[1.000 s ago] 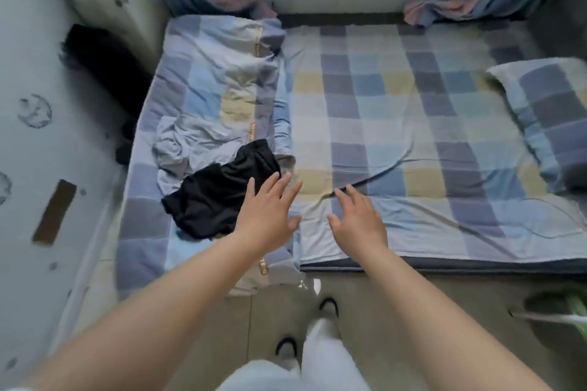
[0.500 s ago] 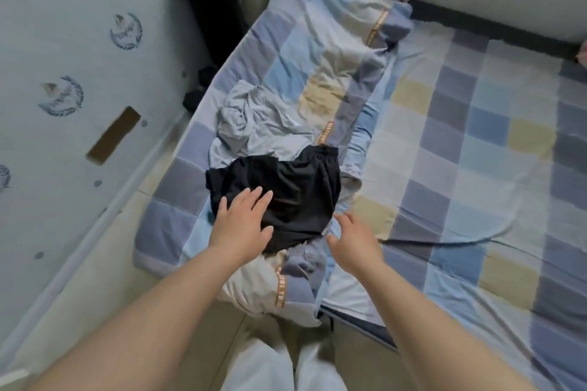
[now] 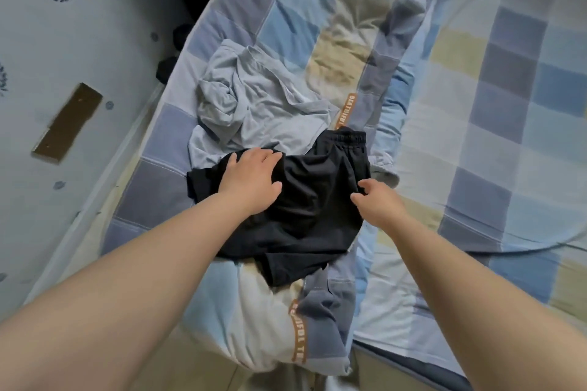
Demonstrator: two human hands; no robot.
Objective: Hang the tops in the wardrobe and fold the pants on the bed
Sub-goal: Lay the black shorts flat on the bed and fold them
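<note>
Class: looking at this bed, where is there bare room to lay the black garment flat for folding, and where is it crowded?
Free: the checked sheet right of the folded quilt. Crowded: the quilt's near part, where the black garment overlaps the grey garment under the left hand, the right hand at its edge.

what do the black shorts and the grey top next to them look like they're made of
Black shorts: thin matte fabric, probably synthetic; limp soft folds, gathered elastic waistband. Grey top: light knit, perhaps cotton jersey; crumples into fine creases.
</note>
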